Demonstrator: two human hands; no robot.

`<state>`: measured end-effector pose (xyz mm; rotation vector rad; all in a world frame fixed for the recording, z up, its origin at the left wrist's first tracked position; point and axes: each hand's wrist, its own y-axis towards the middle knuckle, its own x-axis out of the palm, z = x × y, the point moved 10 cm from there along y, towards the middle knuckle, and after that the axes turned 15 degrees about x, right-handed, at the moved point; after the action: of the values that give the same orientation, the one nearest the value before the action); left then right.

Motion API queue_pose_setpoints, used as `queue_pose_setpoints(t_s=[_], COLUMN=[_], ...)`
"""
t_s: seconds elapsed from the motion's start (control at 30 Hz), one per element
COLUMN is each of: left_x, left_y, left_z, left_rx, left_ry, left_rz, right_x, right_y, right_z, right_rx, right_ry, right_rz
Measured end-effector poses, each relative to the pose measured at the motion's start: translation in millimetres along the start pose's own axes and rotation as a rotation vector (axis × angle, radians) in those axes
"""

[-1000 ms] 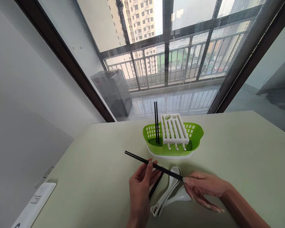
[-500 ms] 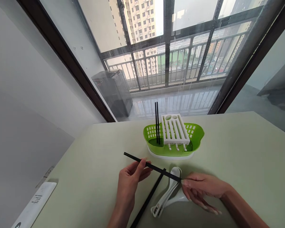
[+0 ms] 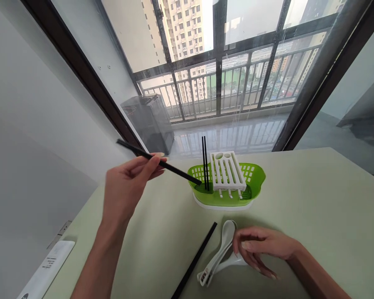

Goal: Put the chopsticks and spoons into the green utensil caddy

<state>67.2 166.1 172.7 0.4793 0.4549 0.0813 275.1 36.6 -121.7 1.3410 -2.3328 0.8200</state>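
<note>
My left hand point(image 3: 127, 187) pinches black chopsticks point(image 3: 180, 172) near their middle, raised in the air at a slant. Their lower right end is over the left part of a green basket point(image 3: 256, 182); whether they touch it I cannot tell. Two black chopsticks point(image 3: 205, 162) stand upright inside the basket's left side. A white slotted rack point(image 3: 228, 172) with small hooks sits across the basket. My right hand point(image 3: 263, 247) is empty, fingers loosely bent and apart, beside white spoons point(image 3: 220, 249) lying on the table. More black chopsticks point(image 3: 195, 261) lie left of the spoons.
The pale green table point(image 3: 311, 207) reaches to a glass door with a dark frame point(image 3: 327, 79). A long white box or device point(image 3: 51, 263) lies along the table's left edge. Behind the glass stand a grey cabinet-like appliance point(image 3: 149, 120) and a balcony railing.
My left hand has moved up and left with the chopsticks, their right end now over the basket. My right hand has let go of them and stays near the spoons.
</note>
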Motion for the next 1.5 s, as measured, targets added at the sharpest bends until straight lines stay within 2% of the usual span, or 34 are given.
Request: queue_pose_setpoints(t_s=[0.07, 0.17, 0.3, 0.5, 0.7, 0.93, 1.1, 1.27, 1.33, 1.4, 1.47, 1.5], left_x=[25.0, 63.4, 98.3, 132.3, 147.4, 153.2, 155.7, 153.4, 136.1, 101.6, 62.2, 51.5], left_y=[16, 32, 44, 45, 44, 46, 53, 45, 37, 24, -1, -16], left_z=[-3, -24, -52, -64, -63, -58, -52, -51, -48, -47, -56, -65], left_rx=[0.057, 0.104, 0.114, 0.107, 0.118, 0.215, 0.362, 0.357, 0.361, 0.353, 0.254, 0.181], left_ry=[-0.006, -0.011, 0.037, 0.001, 0.005, 0.036, 0.179, 0.185, 0.195, 0.238, 0.294, 0.306], left_rz=[-0.114, -0.271, -0.425, -0.619, -0.676, -0.666, -0.623, -0.613, -0.493, -0.246, 0.001, 0.031], right_x=[0, 0, 2, 7, 9, 10, 10, 10, 10, 10, 8, 7], right_y=[0, 1, 4, 7, 8, 9, 8, 7, 7, 7, 7, 7], right_z=[-1, -4, -8, -15, -16, -19, -20, -23, -25, -26, -26, -26], right_rx=[-0.018, -0.041, -0.052, -0.043, -0.04, -0.036, -0.04, -0.038, -0.053, -0.067, -0.075, -0.082], right_ry=[-0.006, -0.018, -0.011, -0.004, -0.006, 0.01, 0.002, 0.002, 0.012, 0.025, 0.039, 0.044], right_rz=[-0.008, -0.014, -0.033, -0.037, -0.041, -0.024, -0.017, 0.001, 0.0, -0.004, -0.009, -0.009])
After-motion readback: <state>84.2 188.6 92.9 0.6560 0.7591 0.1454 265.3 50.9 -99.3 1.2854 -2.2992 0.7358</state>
